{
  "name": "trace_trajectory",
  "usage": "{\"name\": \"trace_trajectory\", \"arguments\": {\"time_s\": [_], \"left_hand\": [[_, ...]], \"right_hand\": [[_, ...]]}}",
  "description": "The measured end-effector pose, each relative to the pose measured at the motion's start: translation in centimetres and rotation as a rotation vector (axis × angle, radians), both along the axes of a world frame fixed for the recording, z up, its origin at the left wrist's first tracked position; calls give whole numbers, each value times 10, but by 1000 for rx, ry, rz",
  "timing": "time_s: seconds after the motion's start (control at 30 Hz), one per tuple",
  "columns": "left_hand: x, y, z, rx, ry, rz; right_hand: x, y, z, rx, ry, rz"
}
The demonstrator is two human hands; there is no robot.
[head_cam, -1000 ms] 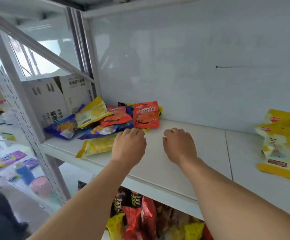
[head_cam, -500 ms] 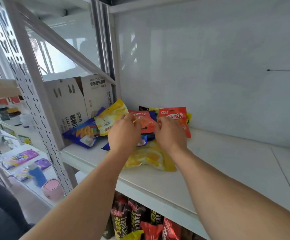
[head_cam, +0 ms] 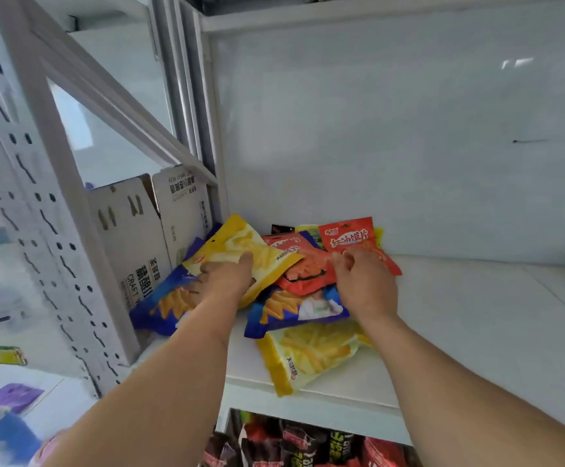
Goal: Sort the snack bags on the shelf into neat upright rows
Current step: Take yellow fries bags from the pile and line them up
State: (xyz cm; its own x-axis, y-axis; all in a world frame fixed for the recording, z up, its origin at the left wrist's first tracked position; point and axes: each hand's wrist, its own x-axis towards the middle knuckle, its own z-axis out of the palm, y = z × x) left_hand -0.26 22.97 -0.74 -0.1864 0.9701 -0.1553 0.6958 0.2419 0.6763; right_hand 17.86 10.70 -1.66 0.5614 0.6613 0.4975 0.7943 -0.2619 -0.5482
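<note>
A white shelf [head_cam: 442,332] carries a loose heap of snack bags at its far left corner. The left hand [head_cam: 223,278] rests on a yellow bag [head_cam: 240,247] at the top of the heap, fingers spread over it. The right hand [head_cam: 363,281] pinches a red bag [head_cam: 348,235] at the far right of the heap. A blue bag [head_cam: 294,308] lies under both, and another yellow bag [head_cam: 308,355] lies flat at the near edge. A cardboard box [head_cam: 132,237] stands left of the heap.

Two white cardboard boxes [head_cam: 149,237] with dark print, upright side by side beyond the perforated white upright [head_cam: 38,203]. Purple packets [head_cam: 11,396] flat on a white table [head_cam: 55,392] at lower left. Dark mark [head_cam: 530,141] on the white back panel [head_cam: 392,136].
</note>
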Motion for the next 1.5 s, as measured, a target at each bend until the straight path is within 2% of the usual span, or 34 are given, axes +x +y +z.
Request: {"name": "trace_trajectory", "arguments": {"time_s": [0.17, 0.27, 0.4, 0.5, 0.63, 0.77, 0.93, 1.03, 1.17, 1.33, 1.43, 1.5], "left_hand": [[-5, -23, -5, 74, 82, -209], [-9, -28, -8, 118, 62, -310], [-15, -47, -4, 161, 21, -412], [-17, -57, -3, 147, -28, -473], [-14, -69, 4, 159, -227, -579], [-15, -80, 15, 193, -277, -526], [-16, -88, 24, 164, -327, -452], [-15, -91, 23, 173, -352, -447], [-10, -87, 25, 196, -380, -457], [2, -82, 32, 229, -386, -488], [14, -86, 33, 228, -368, -573], [20, -88, 32, 202, -328, -626]], "right_hand": [[-21, -24, -8, 38, 101, -224], [-30, -45, -16, 80, 209, -380], [-48, -72, -29, 141, 260, -518], [-59, -87, -34, 104, 419, -573], [-70, -99, -33, -8, 581, -576], [-69, -105, -26, 8, 790, -611], [-63, -106, -24, 196, 1276, -381], [-60, -105, -20, 206, 1419, -328], [-55, -104, -7, 184, 1422, -293], [-42, -105, -3, 307, 1274, -307], [-36, -111, -2, 391, 1351, -298], [-32, -114, -1, 361, 1375, -280]]}}
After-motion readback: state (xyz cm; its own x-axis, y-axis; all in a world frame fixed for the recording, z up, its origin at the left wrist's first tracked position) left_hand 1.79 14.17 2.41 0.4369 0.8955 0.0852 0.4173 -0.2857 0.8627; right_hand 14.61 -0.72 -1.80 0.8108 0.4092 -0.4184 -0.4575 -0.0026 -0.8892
